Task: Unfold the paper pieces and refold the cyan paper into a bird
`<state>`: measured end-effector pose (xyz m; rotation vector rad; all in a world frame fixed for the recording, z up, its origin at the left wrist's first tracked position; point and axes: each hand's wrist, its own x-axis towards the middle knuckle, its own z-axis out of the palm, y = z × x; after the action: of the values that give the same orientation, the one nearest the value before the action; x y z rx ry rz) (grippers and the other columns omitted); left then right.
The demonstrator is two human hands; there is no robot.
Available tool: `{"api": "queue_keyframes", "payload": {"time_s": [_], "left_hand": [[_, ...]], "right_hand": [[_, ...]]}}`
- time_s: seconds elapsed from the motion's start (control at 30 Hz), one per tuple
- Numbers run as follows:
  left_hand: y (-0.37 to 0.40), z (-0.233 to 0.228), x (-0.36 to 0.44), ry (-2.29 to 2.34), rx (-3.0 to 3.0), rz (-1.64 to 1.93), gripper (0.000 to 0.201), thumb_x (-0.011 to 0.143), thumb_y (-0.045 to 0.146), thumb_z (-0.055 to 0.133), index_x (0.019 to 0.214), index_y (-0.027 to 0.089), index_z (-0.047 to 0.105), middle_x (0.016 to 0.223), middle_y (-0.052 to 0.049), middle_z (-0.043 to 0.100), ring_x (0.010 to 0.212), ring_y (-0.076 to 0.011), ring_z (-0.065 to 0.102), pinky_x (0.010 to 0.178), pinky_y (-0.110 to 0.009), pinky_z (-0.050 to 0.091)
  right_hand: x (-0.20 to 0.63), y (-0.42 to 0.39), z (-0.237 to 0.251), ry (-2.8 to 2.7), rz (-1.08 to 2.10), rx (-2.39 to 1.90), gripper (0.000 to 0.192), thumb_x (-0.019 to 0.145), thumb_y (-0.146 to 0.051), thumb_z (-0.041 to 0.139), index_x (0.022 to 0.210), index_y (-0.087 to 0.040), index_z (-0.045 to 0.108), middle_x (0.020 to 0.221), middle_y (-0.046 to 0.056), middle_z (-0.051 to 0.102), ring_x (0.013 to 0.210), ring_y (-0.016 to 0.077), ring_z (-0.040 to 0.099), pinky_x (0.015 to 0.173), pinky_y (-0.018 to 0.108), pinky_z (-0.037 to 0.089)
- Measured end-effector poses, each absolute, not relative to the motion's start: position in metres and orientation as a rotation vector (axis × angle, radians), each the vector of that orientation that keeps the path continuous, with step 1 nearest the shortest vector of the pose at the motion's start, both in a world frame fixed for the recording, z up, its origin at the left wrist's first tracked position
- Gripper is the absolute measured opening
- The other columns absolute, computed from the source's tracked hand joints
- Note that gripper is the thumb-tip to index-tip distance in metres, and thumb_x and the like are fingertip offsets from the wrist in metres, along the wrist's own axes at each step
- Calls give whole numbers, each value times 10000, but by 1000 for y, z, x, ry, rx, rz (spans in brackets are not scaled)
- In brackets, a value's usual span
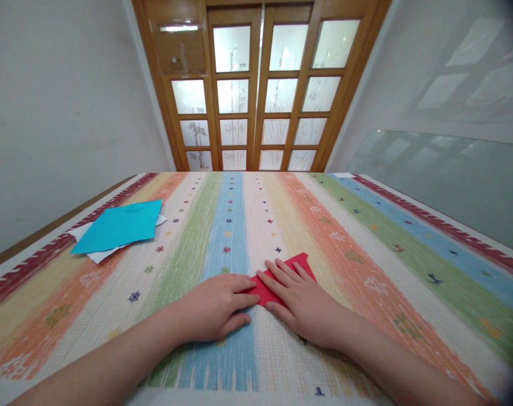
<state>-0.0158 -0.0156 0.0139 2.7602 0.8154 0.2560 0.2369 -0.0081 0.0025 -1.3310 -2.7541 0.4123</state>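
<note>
A small piece of folded red paper [303, 263] lies flat on the striped tablecloth in front of me. My right hand [296, 296] rests on top of it, fingers stretched out and a little spread, covering much of its middle. At the paper's left end, the fingertips of my left hand [220, 307] touch its edge, with the fingers extended and lying low. Part of the red paper is hidden under both hands, so its full folded shape cannot be made out.
On the left of the table lies a stack with a bright blue sheet [121, 225] over white sheets [101, 255]. The striped tablecloth [188, 254] covers the table. Beyond its far edge stand wooden doors [256, 113] with glass panes. A pale glass panel [442, 175] leans at the right.
</note>
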Motion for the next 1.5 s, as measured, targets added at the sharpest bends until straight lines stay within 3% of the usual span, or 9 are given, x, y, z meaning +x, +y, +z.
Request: {"api": "queue_keyframes", "payload": {"time_s": [0.33, 0.47, 0.7, 1.03, 1.2, 1.5], "left_hand": [[-15, 15, -16, 846, 2737, 281, 371, 966, 318, 564, 1314, 210, 631, 1404, -117, 585, 1276, -270, 551, 1074, -441, 439], [-15, 15, -17, 846, 2730, 291, 375, 958, 313, 575, 1315, 215, 634, 1404, -113, 586, 1267, -268, 558, 1068, -435, 445], [-15, 15, -17, 846, 2719, 311, 366, 954, 303, 577, 1305, 222, 643, 1401, -114, 593, 1255, -267, 572, 1055, -440, 458], [-14, 14, -18, 830, 2711, 329, 358, 960, 306, 569, 1298, 216, 647, 1382, -118, 604, 1256, -254, 568, 1059, -433, 450], [-13, 14, -18, 829, 2714, 315, 360, 960, 311, 566, 1298, 217, 647, 1385, -116, 601, 1252, -261, 568, 1056, -443, 450], [-13, 14, -19, 826, 2702, 323, 361, 964, 310, 562, 1304, 219, 641, 1385, -117, 601, 1256, -254, 567, 1056, -440, 452]], "right_hand": [[261, 6, 7, -2766, 506, -1400, 805, 890, -653, 586, 1554, -274, 335, 1612, 139, 272, 1480, 421, 208, 1176, 646, 211], [268, 11, 14, -2771, 568, -1460, 891, 824, -670, 658, 1559, -307, 307, 1628, 134, 219, 1485, 424, 181, 1173, 671, 179], [283, 17, 20, -2746, 638, -1502, 1038, 684, -559, 825, 1556, -302, 323, 1621, 154, 234, 1482, 437, 173, 1170, 671, 191], [303, 20, 27, -2789, 688, -1523, 1225, 551, -438, 909, 1574, -287, 253, 1626, 179, 207, 1480, 449, 147, 1161, 683, 177], [308, 19, 33, -2841, 692, -1579, 1264, 512, -381, 915, 1575, -273, 240, 1634, 172, 162, 1488, 423, 140, 1178, 627, 205], [323, 19, 28, -2813, 641, -1624, 1251, 506, -373, 891, 1577, -279, 251, 1636, 153, 180, 1462, 421, 261, 1154, 562, 323]]}}
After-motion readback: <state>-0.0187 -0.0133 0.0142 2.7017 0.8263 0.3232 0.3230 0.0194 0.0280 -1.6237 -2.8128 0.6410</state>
